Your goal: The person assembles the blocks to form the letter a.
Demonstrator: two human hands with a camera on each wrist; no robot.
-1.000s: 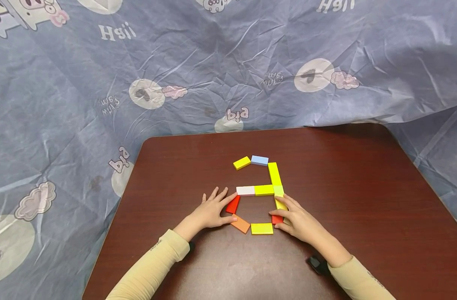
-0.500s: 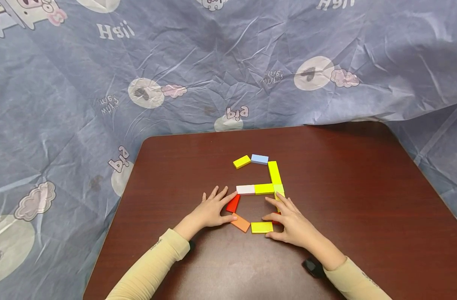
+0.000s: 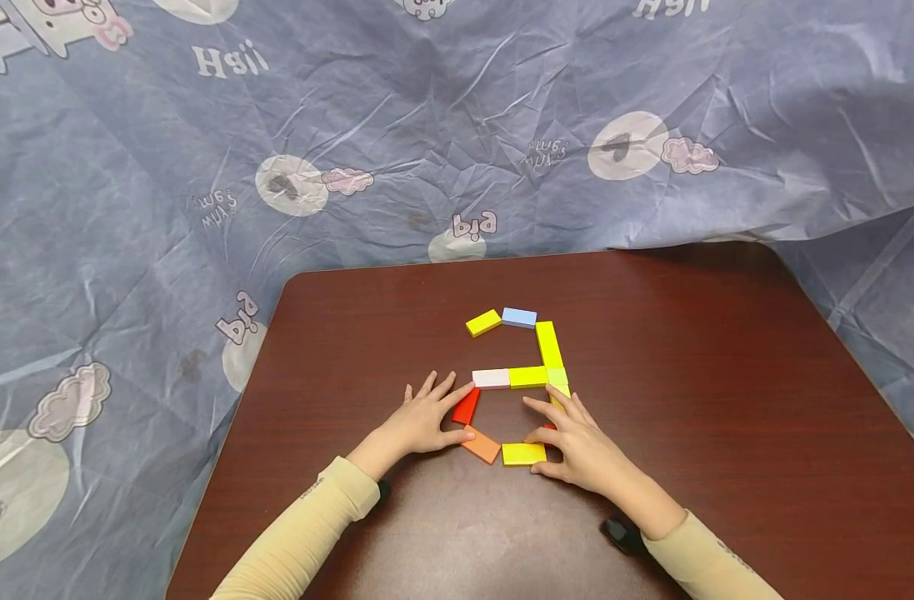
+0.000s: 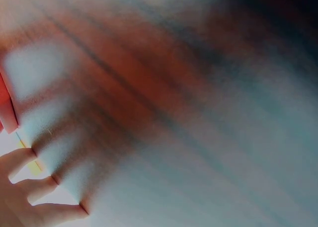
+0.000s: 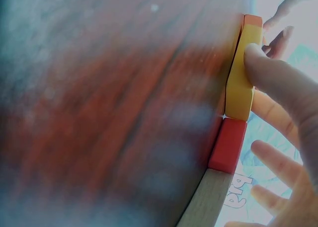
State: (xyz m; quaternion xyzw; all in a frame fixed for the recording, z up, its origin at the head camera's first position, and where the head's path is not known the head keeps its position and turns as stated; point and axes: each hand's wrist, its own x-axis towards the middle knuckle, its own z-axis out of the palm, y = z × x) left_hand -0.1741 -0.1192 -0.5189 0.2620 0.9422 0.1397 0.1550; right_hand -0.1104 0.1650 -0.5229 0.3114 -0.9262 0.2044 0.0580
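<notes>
My right hand (image 3: 587, 448) pinches the right end of the front yellow block (image 3: 518, 455) between thumb and index finger. In the right wrist view the thumb lies against this yellow block (image 5: 240, 95), which touches a red block (image 5: 228, 146). My left hand (image 3: 421, 421) rests at the left with fingers spread. Its thumb touches an orange block (image 3: 483, 447), and its index fingertip is at the corner where a red block (image 3: 466, 406) meets a white block (image 3: 490, 380). All blocks lie flat in an outline. My right fingers partly cover its right side.
The outline continues with a yellow block (image 3: 527, 377), a yellow column (image 3: 548, 343), a blue block (image 3: 519, 317) and a slanted yellow block (image 3: 483, 323). They lie on a dark red-brown table (image 3: 674, 358). A printed grey-blue cloth (image 3: 397, 125) hangs behind it.
My right hand has moved left from the right column's red block to the front yellow block, its thumb and index finger now at that block's end. The left hand has stayed put.
</notes>
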